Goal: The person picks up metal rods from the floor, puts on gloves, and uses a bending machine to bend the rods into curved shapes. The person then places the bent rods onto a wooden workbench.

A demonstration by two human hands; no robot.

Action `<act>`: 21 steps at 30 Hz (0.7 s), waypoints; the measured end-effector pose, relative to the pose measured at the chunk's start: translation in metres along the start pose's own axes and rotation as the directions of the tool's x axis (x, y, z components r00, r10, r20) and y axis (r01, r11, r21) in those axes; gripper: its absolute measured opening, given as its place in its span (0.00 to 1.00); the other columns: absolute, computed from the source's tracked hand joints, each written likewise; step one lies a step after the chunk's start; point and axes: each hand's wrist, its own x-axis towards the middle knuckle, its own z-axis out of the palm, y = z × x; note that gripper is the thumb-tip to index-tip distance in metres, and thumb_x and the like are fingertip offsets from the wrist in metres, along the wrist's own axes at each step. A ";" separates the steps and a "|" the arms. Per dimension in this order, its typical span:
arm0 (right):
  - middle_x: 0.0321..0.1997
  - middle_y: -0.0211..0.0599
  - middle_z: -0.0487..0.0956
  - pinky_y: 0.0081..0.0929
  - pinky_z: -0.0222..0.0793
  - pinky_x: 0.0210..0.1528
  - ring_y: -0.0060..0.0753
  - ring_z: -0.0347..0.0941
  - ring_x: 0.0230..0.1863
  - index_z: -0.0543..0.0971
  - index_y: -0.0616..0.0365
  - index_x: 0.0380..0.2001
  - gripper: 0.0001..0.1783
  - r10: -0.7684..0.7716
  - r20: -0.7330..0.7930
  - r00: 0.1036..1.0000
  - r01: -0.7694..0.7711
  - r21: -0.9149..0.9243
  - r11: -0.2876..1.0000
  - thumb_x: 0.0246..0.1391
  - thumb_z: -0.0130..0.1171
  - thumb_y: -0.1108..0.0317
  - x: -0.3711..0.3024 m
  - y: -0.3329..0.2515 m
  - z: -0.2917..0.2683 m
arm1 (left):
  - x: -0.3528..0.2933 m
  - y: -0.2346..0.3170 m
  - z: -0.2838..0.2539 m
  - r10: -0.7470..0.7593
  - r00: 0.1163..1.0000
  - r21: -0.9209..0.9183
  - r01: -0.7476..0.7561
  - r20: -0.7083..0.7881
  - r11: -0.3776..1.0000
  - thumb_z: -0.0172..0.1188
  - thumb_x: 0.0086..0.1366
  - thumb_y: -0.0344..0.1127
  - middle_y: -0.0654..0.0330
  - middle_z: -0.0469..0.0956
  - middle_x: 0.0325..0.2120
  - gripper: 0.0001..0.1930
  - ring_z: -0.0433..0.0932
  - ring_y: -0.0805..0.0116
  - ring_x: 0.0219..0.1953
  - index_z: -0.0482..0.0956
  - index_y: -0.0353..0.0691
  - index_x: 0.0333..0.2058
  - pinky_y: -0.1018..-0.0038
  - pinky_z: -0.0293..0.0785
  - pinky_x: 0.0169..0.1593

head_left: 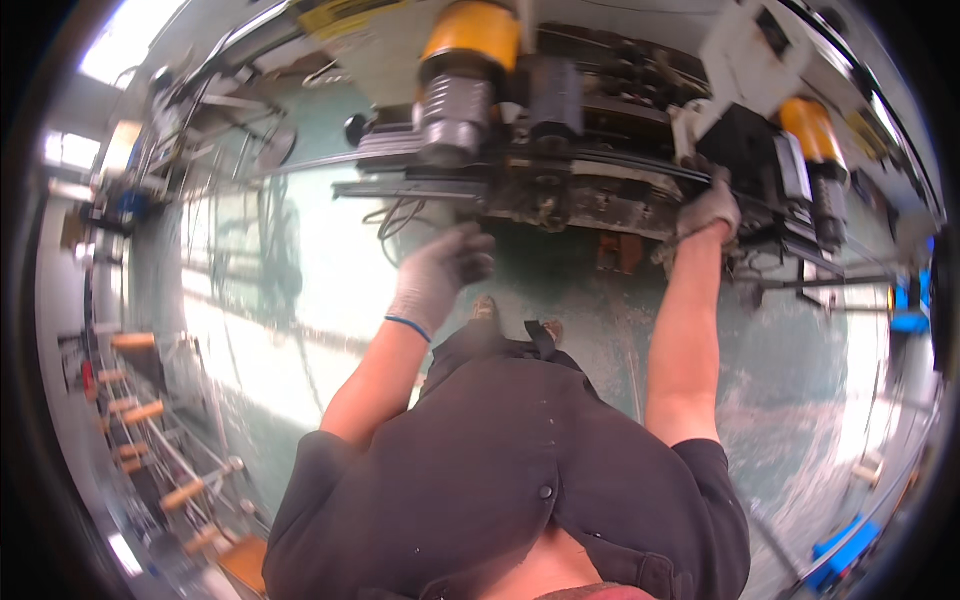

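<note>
My left hand [440, 272], in a pale knitted glove with a blue cuff edge, hangs in the air in front of the machine. Its fingers are loosely bent and somewhat blurred, with nothing visible between them. Just beyond it are a looped dark cable [392, 218] and the end of a metal bar [405, 189]. My right hand [711, 210], gloved too, reaches up to the machine's right part, at a long dark rail [640, 163]. Its fingers are curled in there, and what they grip is partly hidden behind the hand.
Two yellow-topped cylindrical units, a left one [470, 40] and a right one [812, 130], stand on the machine. Beneath it sits a reddish-brown block [620, 252] on the green floor [590, 330]. A rack with wooden pieces [150, 412] is at the left, a blue object [845, 550] lower right.
</note>
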 end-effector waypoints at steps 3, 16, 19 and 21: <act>0.66 0.26 0.83 0.31 0.57 0.73 0.38 0.78 0.66 0.78 0.44 0.67 0.25 0.011 0.173 0.985 -0.036 0.140 0.989 0.79 0.39 0.54 -0.012 0.013 0.014 | -0.032 -0.039 -0.019 -0.081 0.984 -0.092 0.068 -0.156 0.993 0.55 0.77 0.37 0.47 0.84 0.47 0.19 0.83 0.54 0.39 0.76 0.32 0.60 0.55 0.81 0.47; 0.65 0.35 0.82 0.37 0.66 0.64 0.40 0.79 0.61 0.75 0.49 0.67 0.26 0.128 0.427 0.895 0.104 -0.478 0.872 0.75 0.48 0.48 -0.130 0.203 0.051 | -0.141 -0.085 -0.200 0.079 0.865 -0.109 -0.152 -0.495 0.982 0.59 0.72 0.36 0.53 0.87 0.39 0.18 0.84 0.67 0.31 0.80 0.30 0.55 0.69 0.83 0.37; 0.64 0.37 0.81 0.38 0.68 0.62 0.41 0.79 0.60 0.75 0.50 0.67 0.27 0.221 0.440 0.871 0.118 -0.622 0.774 0.74 0.50 0.47 -0.194 0.281 0.054 | -0.187 -0.084 -0.259 0.091 0.831 -0.068 -0.153 -0.548 0.986 0.59 0.72 0.36 0.54 0.87 0.39 0.17 0.83 0.69 0.31 0.82 0.31 0.53 0.71 0.82 0.37; 0.64 0.38 0.81 0.39 0.70 0.61 0.41 0.80 0.59 0.74 0.50 0.67 0.28 0.345 0.449 0.824 0.109 -0.724 0.681 0.74 0.51 0.46 -0.241 0.343 0.064 | -0.233 -0.087 -0.309 0.087 0.772 -0.094 -0.187 -0.630 0.978 0.60 0.72 0.37 0.55 0.87 0.38 0.17 0.83 0.70 0.31 0.82 0.31 0.53 0.71 0.82 0.37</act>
